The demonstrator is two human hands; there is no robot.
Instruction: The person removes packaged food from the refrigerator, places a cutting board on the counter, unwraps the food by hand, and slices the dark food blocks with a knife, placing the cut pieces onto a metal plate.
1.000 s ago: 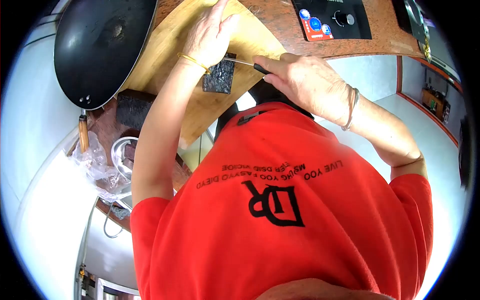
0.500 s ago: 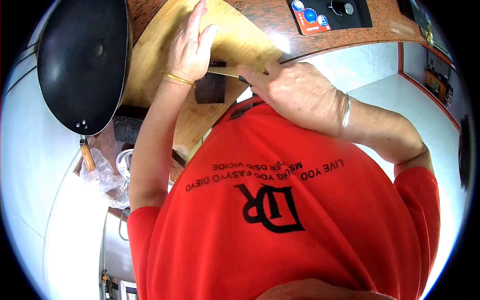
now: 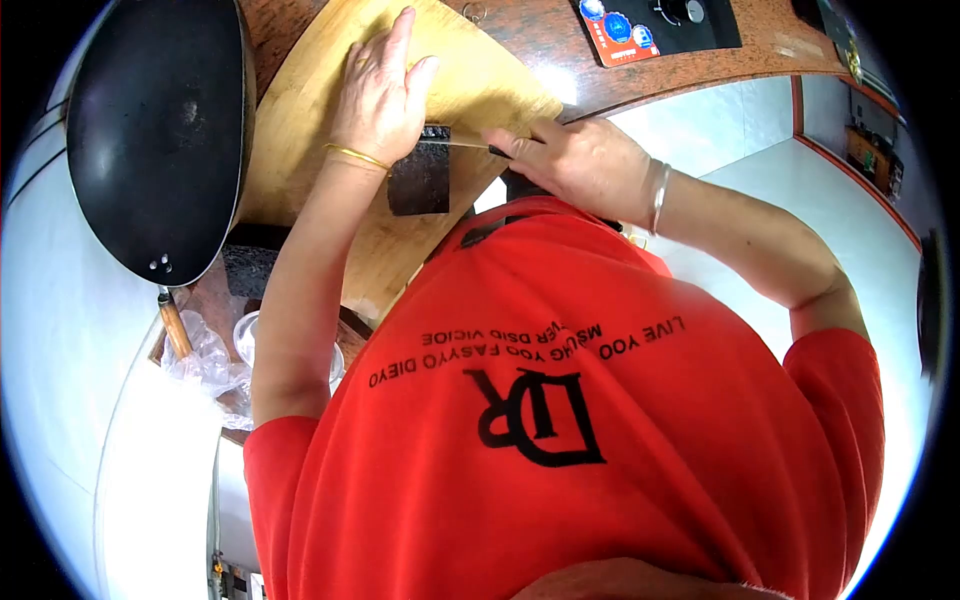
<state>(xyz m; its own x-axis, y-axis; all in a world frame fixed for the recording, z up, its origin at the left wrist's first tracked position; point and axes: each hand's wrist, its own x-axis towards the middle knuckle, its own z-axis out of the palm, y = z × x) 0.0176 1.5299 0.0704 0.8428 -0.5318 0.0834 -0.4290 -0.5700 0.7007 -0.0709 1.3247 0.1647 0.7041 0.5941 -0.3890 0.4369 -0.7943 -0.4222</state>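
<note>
On the wooden cutting board (image 3: 490, 70) my left hand (image 3: 385, 100) rests with its index finger and thumb stretched out. Its heel is beside a dark, flat rectangular piece (image 3: 420, 185), whose kind I cannot make out. My right hand (image 3: 580, 165) is closed around the black handle of a knife (image 3: 465, 143). The thin blade points left and lies across the upper end of the dark piece. A narrow dark strip (image 3: 436, 131) shows just beyond the blade, close to my left wrist. Whether it is fully separate from the larger piece is hard to see.
A black wok (image 3: 155, 130) with a wooden handle stands left of the board. Below it are a crumpled clear plastic bag (image 3: 205, 350) and a pale bowl (image 3: 246, 335), partly hidden by my left arm. A black cooker (image 3: 685, 25) with a knob sits on the brown counter (image 3: 660, 85).
My right hand has drawn slightly right with the knife, and its wrist has moved left and up. My left hand stays nearly in place. The whole view has shifted a little.
</note>
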